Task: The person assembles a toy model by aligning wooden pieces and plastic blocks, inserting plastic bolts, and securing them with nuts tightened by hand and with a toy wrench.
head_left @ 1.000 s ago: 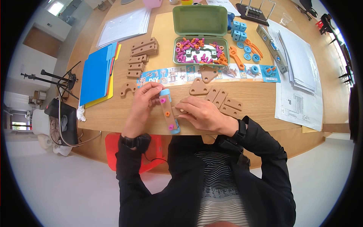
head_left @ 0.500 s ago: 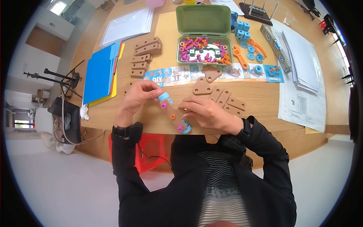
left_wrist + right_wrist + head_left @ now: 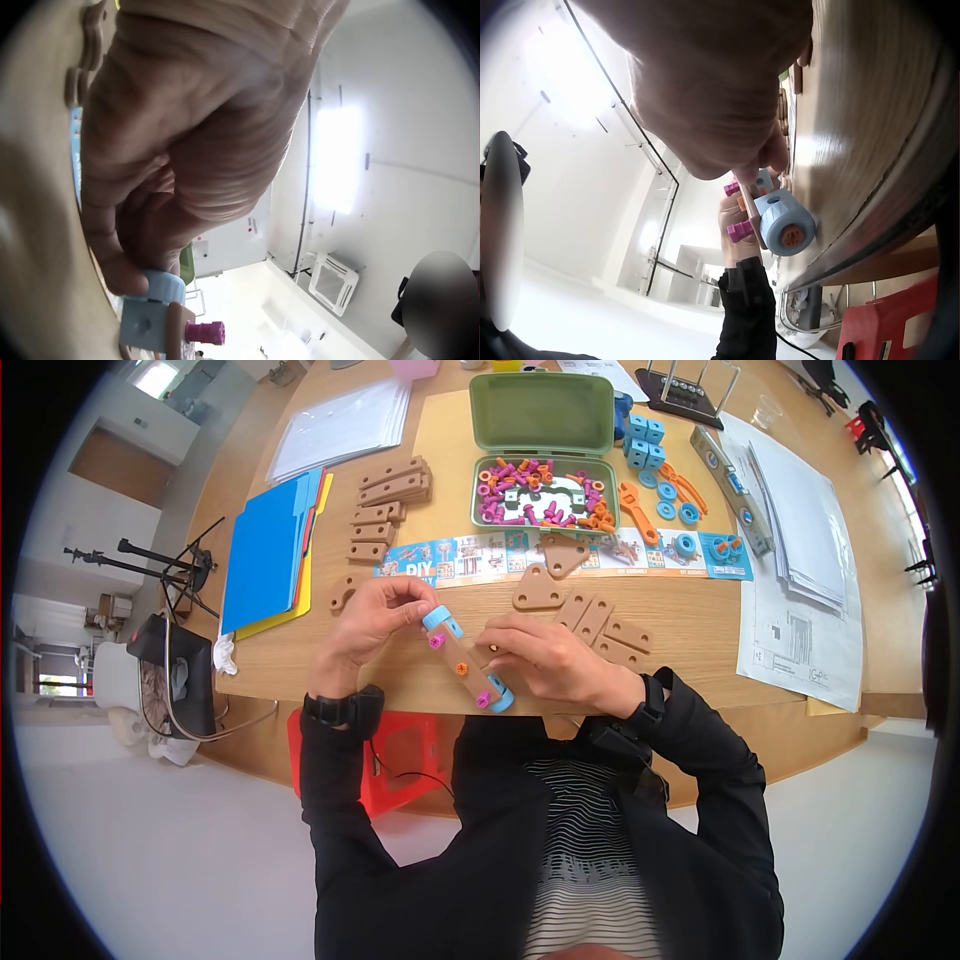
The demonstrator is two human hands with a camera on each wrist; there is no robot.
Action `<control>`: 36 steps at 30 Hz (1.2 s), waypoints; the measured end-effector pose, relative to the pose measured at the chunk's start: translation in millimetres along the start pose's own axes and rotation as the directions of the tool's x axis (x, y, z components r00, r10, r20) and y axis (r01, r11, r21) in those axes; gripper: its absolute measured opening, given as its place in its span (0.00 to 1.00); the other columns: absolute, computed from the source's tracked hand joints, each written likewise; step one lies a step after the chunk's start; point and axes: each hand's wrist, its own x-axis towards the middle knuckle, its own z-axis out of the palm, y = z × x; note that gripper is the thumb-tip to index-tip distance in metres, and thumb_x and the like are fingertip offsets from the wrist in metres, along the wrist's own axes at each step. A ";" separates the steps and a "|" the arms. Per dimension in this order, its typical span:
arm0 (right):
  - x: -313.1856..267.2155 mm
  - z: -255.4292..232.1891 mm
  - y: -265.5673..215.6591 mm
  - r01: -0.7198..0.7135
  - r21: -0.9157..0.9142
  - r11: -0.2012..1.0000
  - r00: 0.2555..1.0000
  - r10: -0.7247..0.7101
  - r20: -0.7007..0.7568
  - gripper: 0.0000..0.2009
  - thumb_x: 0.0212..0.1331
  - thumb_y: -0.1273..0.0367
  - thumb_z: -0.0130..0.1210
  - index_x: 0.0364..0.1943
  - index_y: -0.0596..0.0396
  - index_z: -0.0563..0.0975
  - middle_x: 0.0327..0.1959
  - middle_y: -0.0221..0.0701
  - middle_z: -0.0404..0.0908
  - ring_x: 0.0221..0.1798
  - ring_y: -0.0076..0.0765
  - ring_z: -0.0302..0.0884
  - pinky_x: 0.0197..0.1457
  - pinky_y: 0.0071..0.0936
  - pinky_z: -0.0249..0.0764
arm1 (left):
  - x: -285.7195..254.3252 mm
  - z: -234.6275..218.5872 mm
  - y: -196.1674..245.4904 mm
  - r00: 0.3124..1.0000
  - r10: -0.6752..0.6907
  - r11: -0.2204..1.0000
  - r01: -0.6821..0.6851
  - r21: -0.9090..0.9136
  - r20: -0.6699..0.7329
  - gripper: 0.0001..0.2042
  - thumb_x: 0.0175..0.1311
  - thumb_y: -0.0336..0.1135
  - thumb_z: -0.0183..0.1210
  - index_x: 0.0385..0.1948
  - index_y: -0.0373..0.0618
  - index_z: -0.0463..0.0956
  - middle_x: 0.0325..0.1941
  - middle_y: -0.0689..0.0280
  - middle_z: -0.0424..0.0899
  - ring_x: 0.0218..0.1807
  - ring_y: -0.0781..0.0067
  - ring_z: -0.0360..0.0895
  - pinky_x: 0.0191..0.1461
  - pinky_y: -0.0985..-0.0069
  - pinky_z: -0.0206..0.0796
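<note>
A toy assembly lies close over the table's front edge: a brown strip (image 3: 452,654) with two pink bolts and an orange bolt (image 3: 461,669), and blue blocks and wheels at both ends. My left hand (image 3: 372,628) pinches the blue wheel (image 3: 166,287) at the far end, thumb and finger at its rim. A blue block (image 3: 142,325) and a pink bolt (image 3: 205,333) show below those fingertips. My right hand (image 3: 548,658) pinches a brown crosspiece (image 3: 484,655) at the strip's side, mostly hidden by the fingers. The near blue wheel (image 3: 774,229) has an orange centre.
Beyond the hands stands an open green box (image 3: 541,420) of pink and orange bolts. Brown strips (image 3: 393,482) lie left, brown triangular plates (image 3: 537,590) ahead. An orange wrench (image 3: 637,512), blue cubes (image 3: 644,442) and a level (image 3: 732,488) lie right. Blue folders (image 3: 268,550) flank the left.
The assembly has turned, its near end swinging right, so the strip now slants. Both hands keep their hold. The head view has shifted slightly.
</note>
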 end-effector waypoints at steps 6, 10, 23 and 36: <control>-1.3 2.0 2.8 -0.002 -0.001 1.000 1.000 0.002 -0.019 0.20 0.58 0.78 0.69 0.56 0.57 0.80 0.52 0.39 0.84 0.48 0.52 0.85 0.47 0.42 0.83 | 1.0 1.8 -7.0 0.994 0.108 0.994 -0.108 0.005 -0.004 0.07 0.74 0.32 0.68 0.44 0.38 0.84 0.44 0.68 0.86 0.45 0.77 0.81 0.53 0.74 0.75; -1.0 2.3 2.9 -0.014 0.009 1.000 1.000 0.014 -0.018 0.20 0.59 0.78 0.68 0.56 0.57 0.80 0.52 0.39 0.84 0.48 0.51 0.85 0.47 0.41 0.83 | 1.4 3.3 -8.1 0.993 0.117 0.993 -0.117 0.023 -0.014 0.07 0.75 0.32 0.67 0.44 0.38 0.84 0.44 0.68 0.86 0.45 0.78 0.81 0.53 0.75 0.74; 0.8 1.3 5.8 -0.195 0.077 0.978 0.979 0.199 -0.036 0.17 0.62 0.74 0.69 0.54 0.56 0.81 0.47 0.39 0.85 0.47 0.50 0.86 0.50 0.40 0.83 | -2.3 22.7 -5.6 0.990 0.034 0.999 -0.036 -0.014 -0.138 0.13 0.77 0.36 0.65 0.55 0.38 0.80 0.48 0.69 0.85 0.49 0.79 0.81 0.57 0.76 0.75; -0.1 4.2 8.0 -0.218 0.058 0.974 0.972 0.222 -0.073 0.15 0.64 0.73 0.69 0.53 0.58 0.81 0.45 0.39 0.84 0.41 0.45 0.88 0.44 0.37 0.85 | -16.8 46.0 -6.0 0.975 0.004 1.000 -0.009 -0.021 -0.224 0.28 0.72 0.32 0.69 0.70 0.37 0.69 0.60 0.59 0.80 0.51 0.74 0.82 0.56 0.74 0.79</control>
